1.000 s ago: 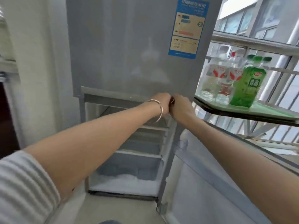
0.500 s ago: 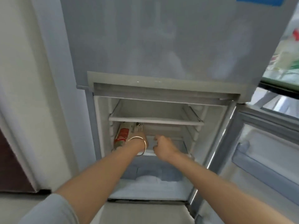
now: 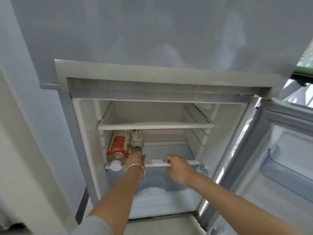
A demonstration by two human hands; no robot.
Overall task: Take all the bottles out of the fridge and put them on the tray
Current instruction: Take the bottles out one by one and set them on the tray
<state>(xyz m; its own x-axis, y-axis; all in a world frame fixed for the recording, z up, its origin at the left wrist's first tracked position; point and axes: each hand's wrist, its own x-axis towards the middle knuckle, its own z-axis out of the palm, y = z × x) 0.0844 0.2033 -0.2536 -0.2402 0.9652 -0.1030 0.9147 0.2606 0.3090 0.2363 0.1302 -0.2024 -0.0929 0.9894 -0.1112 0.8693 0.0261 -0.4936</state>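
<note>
The fridge's [image 3: 81, 133] lower compartment stands open. Two bottles lie side by side at the left of its middle shelf [image 3: 171, 162]. One is a clear bottle with a red label [image 3: 117, 148], its white cap pointing at me. The other is a pale bottle with a green label [image 3: 137, 139]. My left hand [image 3: 135, 159] wraps the near end of the green-labelled bottle, thumb wedged between the two bottles. My right hand [image 3: 177, 168] hovers at the shelf's front edge, fingers loosely curled and holding nothing. A corner of the green tray [image 3: 304, 65] shows at the far right.
The upper shelf [image 3: 155, 127] holds nothing. Frost covers the compartment floor [image 3: 162, 199]. The open fridge door [image 3: 274, 158] hangs to the right with bare door pockets. The closed upper door [image 3: 152, 34] fills the top. A wall stands on the left.
The view moved closer to the lower compartment. My left hand went from reaching toward the bottles to closing on the green-labelled one. My right hand moved right along the shelf edge.
</note>
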